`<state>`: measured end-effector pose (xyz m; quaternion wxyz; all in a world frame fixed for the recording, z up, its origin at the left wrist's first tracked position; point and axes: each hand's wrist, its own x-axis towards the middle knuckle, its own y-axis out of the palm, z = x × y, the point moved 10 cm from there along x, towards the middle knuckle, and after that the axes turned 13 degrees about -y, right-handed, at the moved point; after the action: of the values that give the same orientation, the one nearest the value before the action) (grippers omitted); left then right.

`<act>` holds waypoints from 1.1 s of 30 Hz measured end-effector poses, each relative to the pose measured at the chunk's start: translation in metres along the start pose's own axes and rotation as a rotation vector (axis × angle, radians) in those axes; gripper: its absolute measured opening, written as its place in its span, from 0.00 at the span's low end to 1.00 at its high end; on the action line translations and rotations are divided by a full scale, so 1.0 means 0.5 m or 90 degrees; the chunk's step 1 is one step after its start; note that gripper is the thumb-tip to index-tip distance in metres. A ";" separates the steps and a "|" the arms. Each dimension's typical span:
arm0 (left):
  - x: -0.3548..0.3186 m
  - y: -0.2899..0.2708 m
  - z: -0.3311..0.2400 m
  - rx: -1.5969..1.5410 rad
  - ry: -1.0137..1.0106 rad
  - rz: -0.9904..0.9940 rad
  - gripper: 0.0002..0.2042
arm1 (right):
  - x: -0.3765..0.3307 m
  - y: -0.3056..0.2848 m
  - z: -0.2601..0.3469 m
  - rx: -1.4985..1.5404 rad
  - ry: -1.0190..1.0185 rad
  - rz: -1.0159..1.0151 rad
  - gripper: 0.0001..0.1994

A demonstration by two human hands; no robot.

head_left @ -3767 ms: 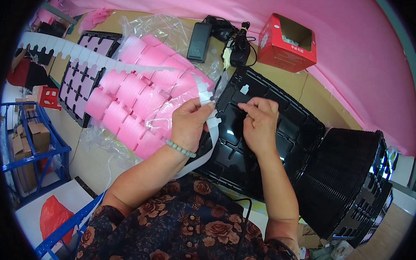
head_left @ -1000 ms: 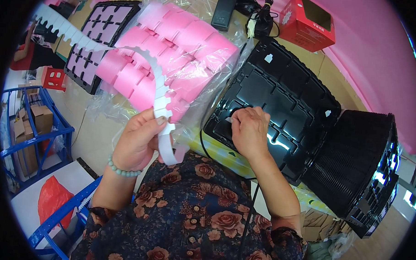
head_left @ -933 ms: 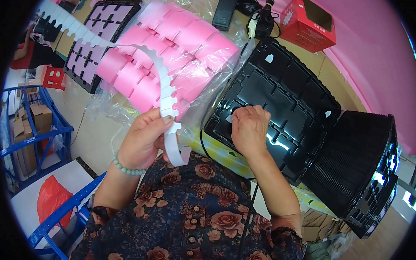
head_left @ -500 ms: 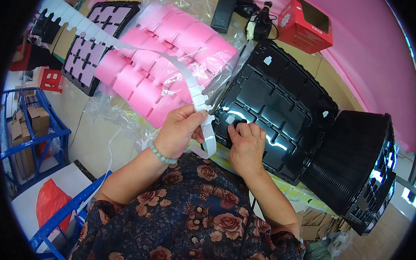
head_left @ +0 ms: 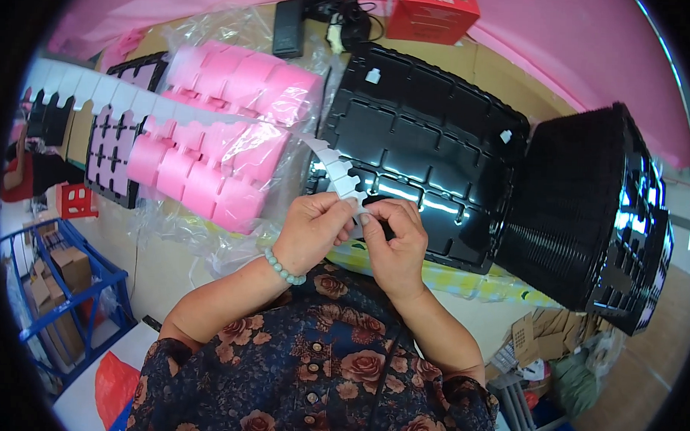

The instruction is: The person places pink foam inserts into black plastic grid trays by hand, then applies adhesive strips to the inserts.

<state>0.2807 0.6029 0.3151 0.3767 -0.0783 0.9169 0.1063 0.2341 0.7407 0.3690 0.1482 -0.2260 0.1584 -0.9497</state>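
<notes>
— Two hands, one item: white notched strip, thin, light, floppy; lies over the black tray, end pinched at its near edge.

— Grip: left hand and right hand both closed on its end; hold by the edges, likely tears easily.

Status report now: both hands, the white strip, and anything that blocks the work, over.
Left hand and right hand both pinch the white notched strip over the black tray. Strip runs left across the pink rolls. Nothing blocking.
</notes>
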 end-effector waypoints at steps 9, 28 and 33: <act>0.009 0.010 0.053 -0.080 -0.091 -0.016 0.12 | -0.051 -0.119 0.096 -0.217 -0.245 -0.058 0.11; -0.318 -0.591 0.214 -0.285 -0.084 -0.445 0.12 | -0.132 -0.345 -0.177 -0.624 0.047 0.019 0.06; -0.435 -0.799 0.385 -0.364 -0.127 -0.671 0.16 | -0.138 -0.354 -0.158 -0.627 0.027 -0.021 0.09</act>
<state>0.6528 0.2800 0.2809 0.4268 -0.6092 0.6504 0.1542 0.2184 0.9440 0.3408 0.0056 -0.2525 0.5879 -0.7685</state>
